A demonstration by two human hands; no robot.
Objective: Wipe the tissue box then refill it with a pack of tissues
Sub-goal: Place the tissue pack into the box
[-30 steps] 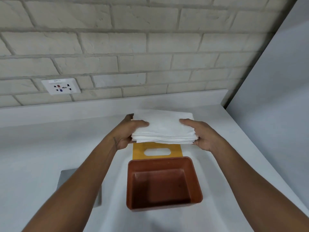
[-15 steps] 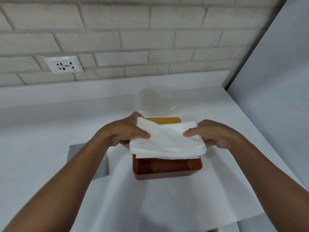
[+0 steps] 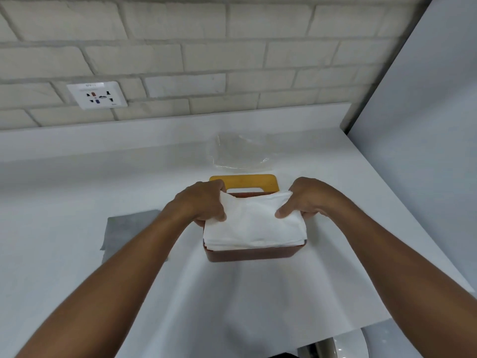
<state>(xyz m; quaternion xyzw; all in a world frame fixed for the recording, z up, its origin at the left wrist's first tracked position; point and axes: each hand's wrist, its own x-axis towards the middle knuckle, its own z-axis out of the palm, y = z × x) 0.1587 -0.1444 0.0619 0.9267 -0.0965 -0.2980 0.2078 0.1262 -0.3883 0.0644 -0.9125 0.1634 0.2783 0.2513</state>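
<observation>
A brown open tissue box (image 3: 254,254) stands on the white counter in the middle of the view. A stack of white tissues (image 3: 253,223) sits in its top, its front edge level with the rim. My left hand (image 3: 204,205) grips the stack's left end and my right hand (image 3: 302,200) grips its right end, thumbs on top. The yellow lid (image 3: 244,181) with a slot lies flat just behind the box, partly hidden by the tissues.
An empty clear plastic wrapper (image 3: 242,153) lies behind the lid near the back ledge. A grey cloth (image 3: 129,231) lies left of the box. A brick wall with a socket (image 3: 97,95) is behind, a grey panel (image 3: 426,125) at right.
Both hands have brought the tissue stack from above the lid toward me and lowered it into the box's opening. The view has tilted up a little.
</observation>
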